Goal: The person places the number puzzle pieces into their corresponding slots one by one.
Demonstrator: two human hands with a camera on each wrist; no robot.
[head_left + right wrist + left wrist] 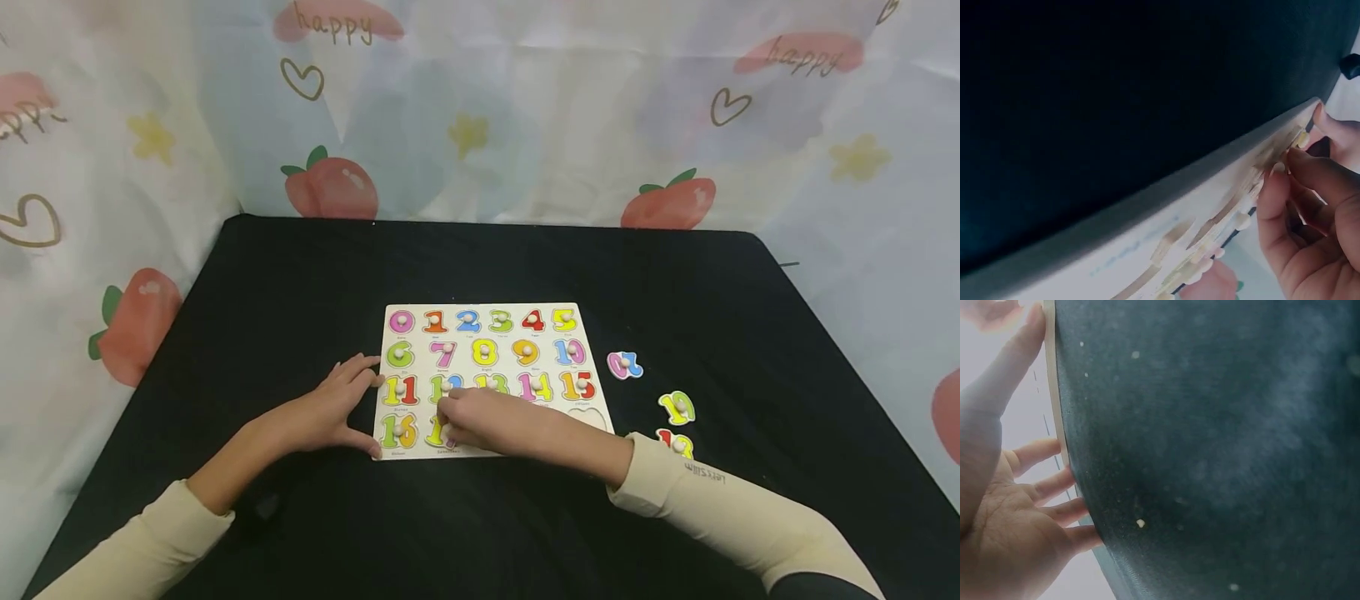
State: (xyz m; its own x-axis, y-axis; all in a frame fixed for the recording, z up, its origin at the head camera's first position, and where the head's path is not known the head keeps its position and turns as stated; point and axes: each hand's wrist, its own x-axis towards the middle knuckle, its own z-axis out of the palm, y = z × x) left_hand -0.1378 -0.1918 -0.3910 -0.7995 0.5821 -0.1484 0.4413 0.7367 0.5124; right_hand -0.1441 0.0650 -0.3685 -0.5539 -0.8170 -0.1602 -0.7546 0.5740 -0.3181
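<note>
A cream wooden number puzzle board [457,335] lies on the black cloth, with knobbed number pieces in its slots. My left hand [333,410] has its fingers spread along the board's left edge, thumb at the lower corner; the left wrist view shows the fingertips touching that edge. My right hand [487,421] reaches over the bottom row. Its thumb and finger pinch the knob of a puzzle piece [432,431] with a green 1 and a partly hidden purple digit, apparently a 17. In the right wrist view the knob [1279,167] shows between the fingertips.
To the right of the board lie a pink-and-blue number piece [624,364], a green-and-yellow one [677,407] and a red-and-yellow one [675,442], the last partly behind the right sleeve. A bare slot [590,415] shows at the board's lower right. Printed curtains surround the table.
</note>
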